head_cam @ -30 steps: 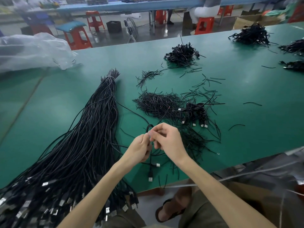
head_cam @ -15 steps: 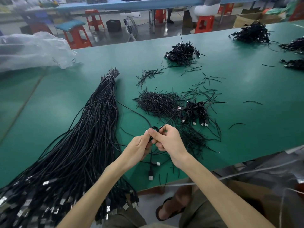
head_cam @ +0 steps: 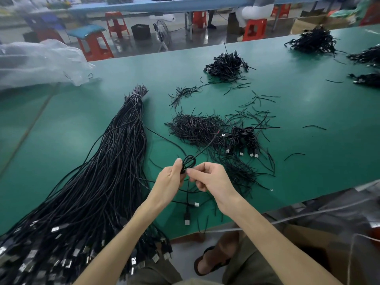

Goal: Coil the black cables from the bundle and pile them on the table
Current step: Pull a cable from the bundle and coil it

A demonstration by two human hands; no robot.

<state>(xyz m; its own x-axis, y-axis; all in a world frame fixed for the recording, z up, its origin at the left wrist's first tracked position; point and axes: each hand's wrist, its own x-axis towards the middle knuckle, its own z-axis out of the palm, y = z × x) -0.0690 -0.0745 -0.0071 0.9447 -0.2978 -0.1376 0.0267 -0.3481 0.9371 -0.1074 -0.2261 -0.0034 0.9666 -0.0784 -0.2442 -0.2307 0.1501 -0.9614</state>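
On the green bench, left hand and right hand fingers pinch a looped cable (bundle beside).

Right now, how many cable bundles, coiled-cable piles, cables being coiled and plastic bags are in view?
Cable bundle: 1
Coiled-cable piles: 5, two of them cut off at the right edge
Cable being coiled: 1
Plastic bag: 1
Total: 8

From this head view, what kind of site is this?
Most likely a cable-assembly workshop. A long green worktable carries a big bundle of black cables and piles of coiled cables; red plastic stools stand by another long bench behind.
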